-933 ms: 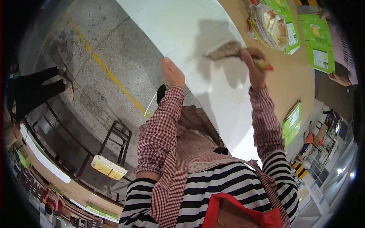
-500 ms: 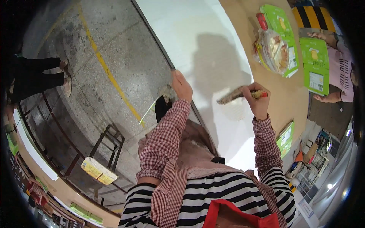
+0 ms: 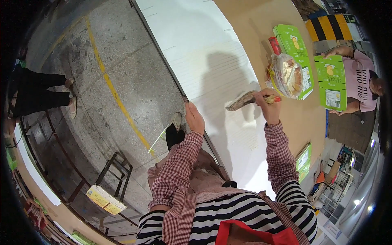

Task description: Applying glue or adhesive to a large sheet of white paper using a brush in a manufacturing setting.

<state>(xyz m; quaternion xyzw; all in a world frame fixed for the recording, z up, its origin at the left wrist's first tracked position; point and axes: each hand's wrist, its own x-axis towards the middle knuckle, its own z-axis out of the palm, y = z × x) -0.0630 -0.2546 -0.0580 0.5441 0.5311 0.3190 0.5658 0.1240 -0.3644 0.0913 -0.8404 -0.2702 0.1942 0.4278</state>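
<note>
The brush [image 3: 245, 100] in the right grip [image 3: 268, 110] has coarse, matted bristles and a glossy painted handle. Beneath it, the white sheet [image 3: 204, 53] looks matt and smooth, like paper; the tabletop [image 3: 253, 24] beyond is matt brown board. Beyond the grip, a crinkled glossy plastic bag [image 3: 286, 75] rests on glossy green cardboard boxes [image 3: 292, 41]. The floor [image 3: 122, 73] is speckled polished stone.

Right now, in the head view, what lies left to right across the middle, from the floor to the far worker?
Yellow floor line → left hand on the white sheet's edge → worn brush → right hand → clear bag of snacks → green flat cartons → co-worker's pink sleeve.
</note>
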